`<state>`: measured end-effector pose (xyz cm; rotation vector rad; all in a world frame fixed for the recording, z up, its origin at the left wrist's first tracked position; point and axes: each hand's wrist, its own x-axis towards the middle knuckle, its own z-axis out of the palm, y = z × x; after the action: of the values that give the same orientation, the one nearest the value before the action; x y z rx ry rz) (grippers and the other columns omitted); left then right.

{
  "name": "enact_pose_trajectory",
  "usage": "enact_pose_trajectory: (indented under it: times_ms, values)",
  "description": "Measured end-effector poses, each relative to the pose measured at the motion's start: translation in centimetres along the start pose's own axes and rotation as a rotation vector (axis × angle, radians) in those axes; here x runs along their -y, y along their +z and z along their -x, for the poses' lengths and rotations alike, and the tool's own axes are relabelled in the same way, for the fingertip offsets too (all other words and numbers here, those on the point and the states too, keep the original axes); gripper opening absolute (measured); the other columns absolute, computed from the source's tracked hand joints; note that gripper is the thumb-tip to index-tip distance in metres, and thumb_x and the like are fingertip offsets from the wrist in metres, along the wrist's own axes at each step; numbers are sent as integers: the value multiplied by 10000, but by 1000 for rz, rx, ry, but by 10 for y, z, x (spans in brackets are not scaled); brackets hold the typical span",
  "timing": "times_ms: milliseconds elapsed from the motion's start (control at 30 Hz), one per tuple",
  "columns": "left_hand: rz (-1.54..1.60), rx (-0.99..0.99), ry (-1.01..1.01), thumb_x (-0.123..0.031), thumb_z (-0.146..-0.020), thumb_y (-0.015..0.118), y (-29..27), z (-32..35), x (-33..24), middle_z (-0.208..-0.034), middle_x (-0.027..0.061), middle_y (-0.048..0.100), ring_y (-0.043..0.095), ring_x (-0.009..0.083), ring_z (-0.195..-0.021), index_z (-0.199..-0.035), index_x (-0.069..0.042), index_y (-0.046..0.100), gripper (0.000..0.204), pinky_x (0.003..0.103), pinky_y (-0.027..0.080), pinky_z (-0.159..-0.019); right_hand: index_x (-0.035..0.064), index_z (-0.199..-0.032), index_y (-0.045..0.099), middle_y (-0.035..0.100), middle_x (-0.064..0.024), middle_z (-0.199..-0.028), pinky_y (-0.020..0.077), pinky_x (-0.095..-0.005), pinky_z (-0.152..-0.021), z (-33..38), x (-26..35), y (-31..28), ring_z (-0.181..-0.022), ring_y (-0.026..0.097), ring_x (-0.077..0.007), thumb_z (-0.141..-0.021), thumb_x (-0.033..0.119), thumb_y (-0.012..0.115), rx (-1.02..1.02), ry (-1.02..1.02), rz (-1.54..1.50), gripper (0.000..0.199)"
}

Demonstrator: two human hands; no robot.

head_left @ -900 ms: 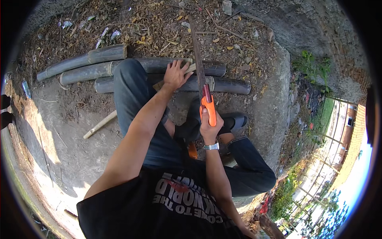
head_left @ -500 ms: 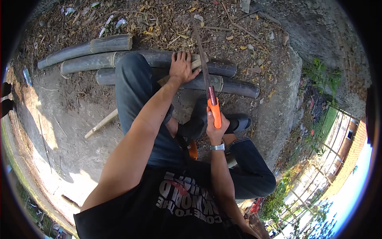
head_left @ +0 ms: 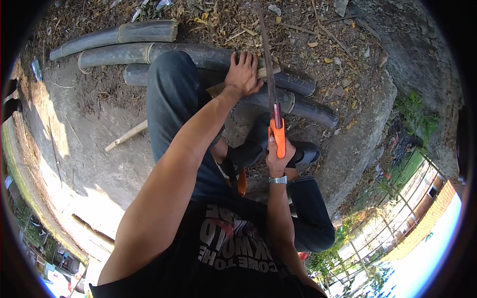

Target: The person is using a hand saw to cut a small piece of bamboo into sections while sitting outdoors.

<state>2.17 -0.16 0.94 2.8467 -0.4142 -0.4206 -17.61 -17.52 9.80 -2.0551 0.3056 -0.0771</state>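
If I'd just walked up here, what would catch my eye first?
Probably the saw's bright orange handle, gripped by the right hand at the centre, its long blade reaching up across the dark bamboo poles. Beside it, the left hand presses flat on a pole, amid dry leaves on bare ground.

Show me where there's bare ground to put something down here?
Bare dirt lies left of the person's knee, around the pale stick, below the bamboo poles. It is crowded where the left hand and the saw meet the poles; litter covers the ground beyond.

A pale stick (head_left: 126, 136) lies on the concrete slab (head_left: 89, 164), dry leaves (head_left: 308, 35) scattered beyond, a fence (head_left: 417, 198) alongside.
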Motion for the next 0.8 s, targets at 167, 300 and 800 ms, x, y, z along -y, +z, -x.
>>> enact_pose_trajectory:
  times_ms: [167, 300, 800]
  values:
    - [-37, -42, 6, -518, -893, 623, 5, 1, 1, -1577, 203, 428, 338, 347, -1506, -1558, 12, 369, 888, 571, 220, -1241, 23, -750, 603, 524, -98, -582, 412, -369, -511, -34, 9, -23, -476, 529, -277, -843, 172, 791, 102, -150, 101, 257]
    - [-78, -28, -5, -539, -907, 597, 9, 1, -1, -1609, 205, 397, 327, 345, -1516, -1575, 14, 348, 902, 567, 213, -1247, 30, -753, 610, 531, -93, -594, 419, -383, -516, -44, 0, -36, -486, 539, -293, -846, 167, 782, 159, -195, 151, 239]
    - [-127, -37, -168, -458, -786, 681, 15, -4, -8, -1598, 220, 416, 320, 380, -1519, -1552, -27, 421, 916, 630, 197, -1233, 24, -841, 665, 583, -116, -662, 451, -393, -523, -37, -7, -51, -529, 572, -334, -820, 174, 758, 306, -249, 206, 179]
